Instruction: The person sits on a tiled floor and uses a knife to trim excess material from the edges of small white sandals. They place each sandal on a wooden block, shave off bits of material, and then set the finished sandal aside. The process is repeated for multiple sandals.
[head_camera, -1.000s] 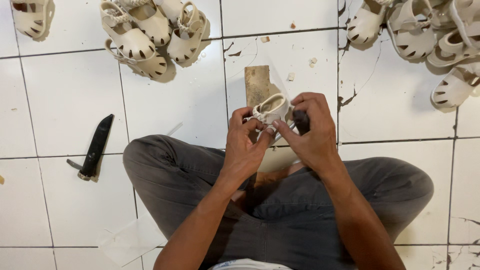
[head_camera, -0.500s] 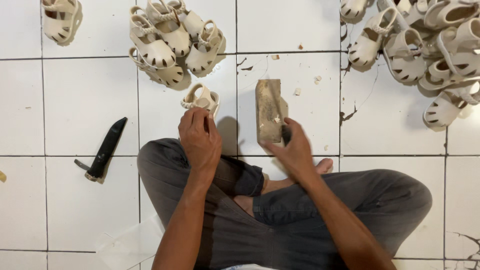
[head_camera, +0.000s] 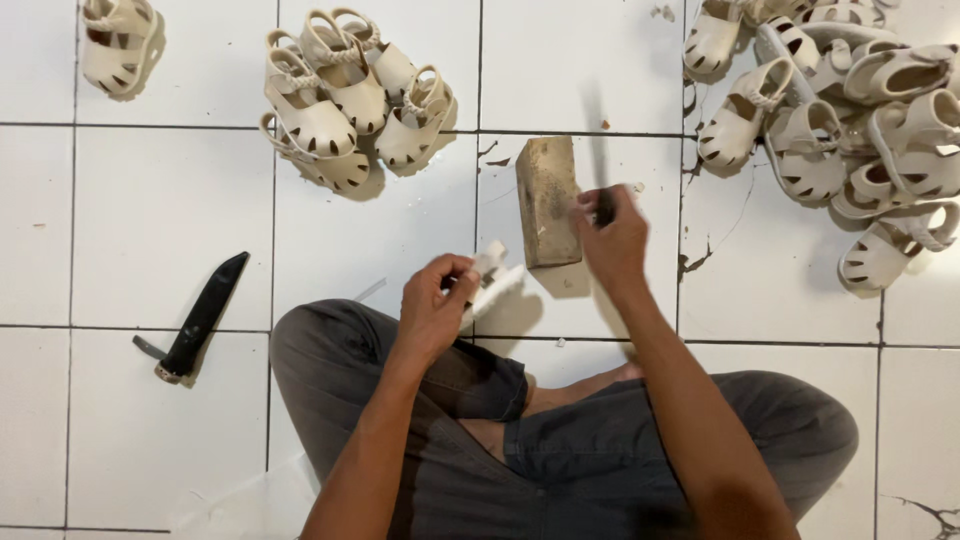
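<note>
The left hand is closed around a small cream sandal, held just above the floor in front of the crossed legs, close beside the near end of a wooden block. The right hand is closed on a thin dark tool, blurred so its kind cannot be told, and sits at the block's right edge. The block lies lengthwise on the white tiles, between the two hands and the heaps beyond. A cluster of sandals lies further out to the left, and one single sandal sits apart near the top left corner. A larger pile of sandals fills the top right, running out of view at the upper and right edges. A black sheath lies on the tiles well to the left of the left knee. The tile right of the block is cracked. Bare floor lies between the sheath and the left cluster, and between block and right pile. A pale scrap lies by the left thigh at the bottom edge.
</note>
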